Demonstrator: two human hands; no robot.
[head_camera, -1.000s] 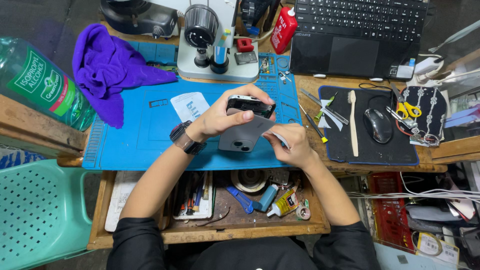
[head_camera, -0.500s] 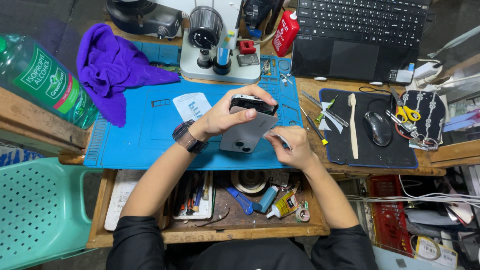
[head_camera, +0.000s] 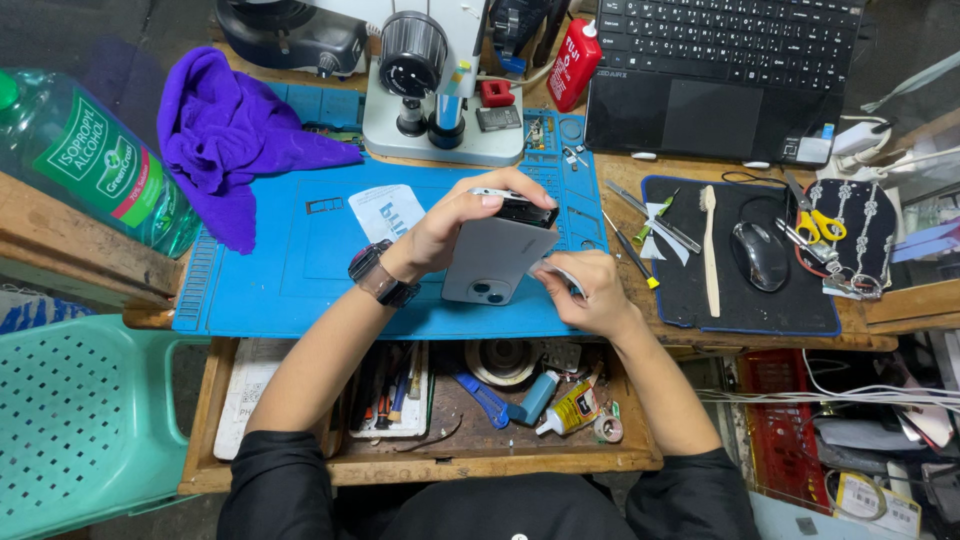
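Holding a grey smartphone (head_camera: 492, 262) back-side up above the blue repair mat (head_camera: 300, 280), the left hand (head_camera: 445, 228) was closed around the device's upper edge, fingers curled over the top and thumb on the near side. The phone sat tilted, its camera cluster towards the person, and its lower corner close to the mat without clearly resting on it. A dark part showed at the top edge under the fingers; whether this was the screen lifting away could not be told.

The right hand (head_camera: 585, 290) was closed in a pinch on a thin, pale tool (head_camera: 556, 272), its tip set against the phone's right-hand edge. The tool's exact kind could not be made out.

Judged from this arrangement, the step in hand was work along the side seam of the phone, most likely prying or separating the housing. The next move would appear to call for a steady grip by the left hand, with the tool kept shallow and slid along the seam rather than levered hard, since the panel could crack or slip.

Noted on the worktop: a microscope (head_camera: 430, 80) at the far edge of the mat, a purple cloth (head_camera: 235, 130) to the left, a clear alcohol bottle (head_camera: 90, 160) further left, a laptop (head_camera: 720, 70), and a mouse (head_camera: 760, 255) on a black pad (head_camera: 700, 305) to the right. An open drawer (head_camera: 440, 455) of small tools lay below the mat.
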